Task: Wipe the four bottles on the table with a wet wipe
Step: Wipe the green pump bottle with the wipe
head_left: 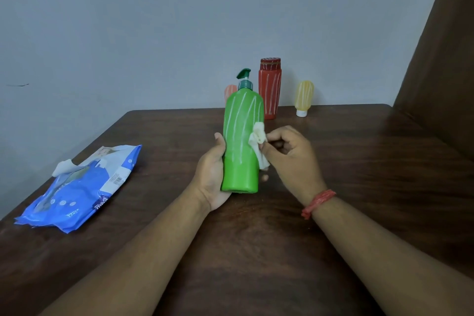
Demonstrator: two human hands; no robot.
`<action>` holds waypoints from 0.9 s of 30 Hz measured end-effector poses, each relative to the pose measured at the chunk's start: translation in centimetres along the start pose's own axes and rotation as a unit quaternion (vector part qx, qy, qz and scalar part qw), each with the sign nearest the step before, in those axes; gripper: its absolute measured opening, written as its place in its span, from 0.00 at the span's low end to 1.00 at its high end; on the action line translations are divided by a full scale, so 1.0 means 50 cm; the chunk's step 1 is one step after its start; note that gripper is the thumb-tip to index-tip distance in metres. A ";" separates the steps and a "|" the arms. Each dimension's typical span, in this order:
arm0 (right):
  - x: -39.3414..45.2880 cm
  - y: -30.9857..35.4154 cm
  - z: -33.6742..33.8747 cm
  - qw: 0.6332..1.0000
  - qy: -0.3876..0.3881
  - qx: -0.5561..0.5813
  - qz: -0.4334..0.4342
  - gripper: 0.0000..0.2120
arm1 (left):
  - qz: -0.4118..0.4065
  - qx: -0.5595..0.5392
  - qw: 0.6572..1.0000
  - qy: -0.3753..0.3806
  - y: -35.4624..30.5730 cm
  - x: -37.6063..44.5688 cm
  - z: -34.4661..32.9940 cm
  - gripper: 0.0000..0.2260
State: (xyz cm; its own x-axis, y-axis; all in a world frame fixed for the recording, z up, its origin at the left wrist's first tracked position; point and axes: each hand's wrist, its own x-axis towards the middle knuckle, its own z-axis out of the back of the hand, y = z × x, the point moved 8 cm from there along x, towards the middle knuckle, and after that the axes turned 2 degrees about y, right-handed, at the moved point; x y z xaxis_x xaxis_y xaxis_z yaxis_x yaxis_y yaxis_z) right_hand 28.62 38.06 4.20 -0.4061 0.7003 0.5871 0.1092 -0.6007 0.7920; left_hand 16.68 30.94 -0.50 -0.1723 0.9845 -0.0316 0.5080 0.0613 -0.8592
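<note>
My left hand (211, 174) grips a green pump bottle (241, 141) with white chalk-like streaks, holding it upright above the dark wooden table (359, 174). My right hand (289, 159) pinches a crumpled white wet wipe (259, 143) against the bottle's right side. At the table's far edge stand a red bottle (269, 88) and a small yellow bottle (304, 97) standing on its white cap. A pale orange bottle (230, 92) shows only partly behind the green one. All carry white streaks.
A blue wet-wipe pack (79, 187) lies on the table's left side with a wipe sticking out of its opening. A grey wall runs behind the table. Brown furniture (441, 59) rises at the right.
</note>
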 end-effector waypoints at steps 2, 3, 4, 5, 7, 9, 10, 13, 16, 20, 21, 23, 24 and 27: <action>0.007 -0.002 -0.002 1.000 0.002 -0.016 0.000 0.03 | 0.006 -0.003 1.000 0.015 -0.001 -0.002 -0.001 0.33; 0.016 -0.008 0.006 1.000 -0.017 -0.020 -0.006 0.02 | 0.014 0.005 1.000 0.025 0.001 -0.004 -0.005 0.33; 0.026 -0.014 0.018 0.999 -0.042 -0.018 -0.016 0.02 | 0.022 0.017 0.999 0.034 0.005 -0.006 -0.011 0.33; 0.034 -0.021 0.032 0.998 -0.064 -0.006 -0.028 0.02 | 0.029 0.036 0.998 0.041 0.010 -0.008 -0.016 0.33; 0.040 -0.026 0.056 0.993 -0.093 0.047 -0.047 0.07 | 0.032 0.076 0.995 0.047 0.016 -0.010 -0.025 0.33; 0.035 -0.020 0.065 0.992 -0.096 0.068 -0.038 0.15 | 0.029 0.101 0.993 0.051 0.018 -0.009 -0.028 0.34; 0.031 -0.015 0.063 0.994 -0.092 0.057 -0.026 0.17 | 0.024 0.110 0.992 0.051 0.017 -0.008 -0.028 0.34; 0.027 -0.005 0.063 0.995 -0.103 -0.003 0.010 0.17 | -0.002 0.140 0.989 0.038 0.006 -0.008 -0.019 0.31; 0.043 0.004 0.093 0.988 -0.152 -0.009 0.003 0.18 | -0.020 0.182 0.982 0.043 0.001 -0.010 -0.022 0.31; 0.039 0.025 0.115 0.984 -0.176 -0.017 0.026 0.19 | -0.028 0.206 0.977 0.051 0.004 -0.011 -0.034 0.31; 0.033 0.030 0.109 0.985 -0.166 -0.027 0.042 0.17 | -0.031 0.208 0.976 0.048 0.002 -0.011 -0.033 0.31; 0.026 0.037 0.095 0.987 -0.142 -0.040 0.068 0.14 | -0.037 0.211 0.976 0.041 -0.004 -0.012 -0.027 0.31; 0.028 0.040 0.095 0.986 -0.142 -0.047 0.071 0.14 | -0.040 0.217 0.975 0.038 -0.006 -0.012 -0.024 0.31; 0.044 0.049 0.124 0.979 -0.188 -0.050 0.065 0.15 | -0.046 0.234 0.970 0.047 -0.008 -0.016 -0.031 0.29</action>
State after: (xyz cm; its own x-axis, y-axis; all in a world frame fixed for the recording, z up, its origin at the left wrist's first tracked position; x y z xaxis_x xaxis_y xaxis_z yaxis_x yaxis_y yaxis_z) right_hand 33.61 40.49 8.47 -0.0298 0.6969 0.7165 0.0410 -0.7154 0.6975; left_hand 17.91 30.40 0.68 -0.1090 0.9905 0.0837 0.0509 0.0896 -0.9947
